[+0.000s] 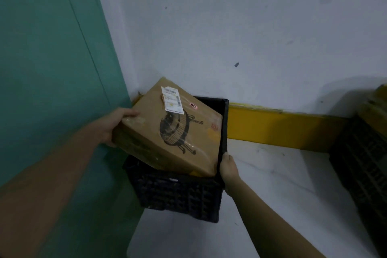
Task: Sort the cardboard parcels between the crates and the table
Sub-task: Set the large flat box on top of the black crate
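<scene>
A brown cardboard parcel [167, 130] with a printed fan drawing and a white shipping label lies tilted across the top of a black plastic crate [180, 195] in the corner. Its left end is raised and its right end dips inside the crate. My left hand [117, 125] grips the parcel's raised left edge. My right hand [228, 167] holds the crate's right rim, next to the parcel's lower corner. The crate's inside is hidden under the parcel.
The crate stands on a pale floor against a white wall with a yellow skirting band [282, 125]. A teal panel [52, 69] rises close on the left. A second black crate [364, 153] holding something yellow sits at the right edge.
</scene>
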`<state>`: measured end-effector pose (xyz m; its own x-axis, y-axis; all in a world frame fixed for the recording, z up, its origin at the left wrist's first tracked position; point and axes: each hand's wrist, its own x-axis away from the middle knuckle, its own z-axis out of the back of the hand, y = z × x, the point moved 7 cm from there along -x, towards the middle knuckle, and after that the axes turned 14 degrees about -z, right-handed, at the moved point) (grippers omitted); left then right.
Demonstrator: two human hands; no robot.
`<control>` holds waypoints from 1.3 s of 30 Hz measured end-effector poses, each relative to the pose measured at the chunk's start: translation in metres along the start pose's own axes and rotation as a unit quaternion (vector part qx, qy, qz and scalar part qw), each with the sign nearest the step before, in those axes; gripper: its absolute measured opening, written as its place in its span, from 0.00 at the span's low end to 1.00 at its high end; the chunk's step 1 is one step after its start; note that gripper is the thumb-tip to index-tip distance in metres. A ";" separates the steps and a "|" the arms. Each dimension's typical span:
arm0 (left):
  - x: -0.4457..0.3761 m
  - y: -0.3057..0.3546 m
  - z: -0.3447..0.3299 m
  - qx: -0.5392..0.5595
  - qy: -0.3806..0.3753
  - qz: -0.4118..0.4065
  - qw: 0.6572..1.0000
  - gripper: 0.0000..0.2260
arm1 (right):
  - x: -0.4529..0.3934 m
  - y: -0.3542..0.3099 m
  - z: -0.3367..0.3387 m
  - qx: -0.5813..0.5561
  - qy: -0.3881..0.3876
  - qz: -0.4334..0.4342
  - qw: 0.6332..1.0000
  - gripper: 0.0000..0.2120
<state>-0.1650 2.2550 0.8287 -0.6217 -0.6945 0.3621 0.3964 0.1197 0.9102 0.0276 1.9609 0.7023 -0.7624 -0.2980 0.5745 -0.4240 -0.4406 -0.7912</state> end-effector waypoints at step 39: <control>0.053 0.147 -0.263 -0.518 -0.097 -0.408 0.746 0.29 | 0.051 -0.147 0.156 0.418 0.155 0.191 0.875 0.31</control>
<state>0.0376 2.0492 0.9293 -0.9877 -0.1083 -0.1129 0.0792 -0.9684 0.2365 0.1267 1.8784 0.8806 -0.9210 -0.3722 0.1149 0.2974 -0.8625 -0.4094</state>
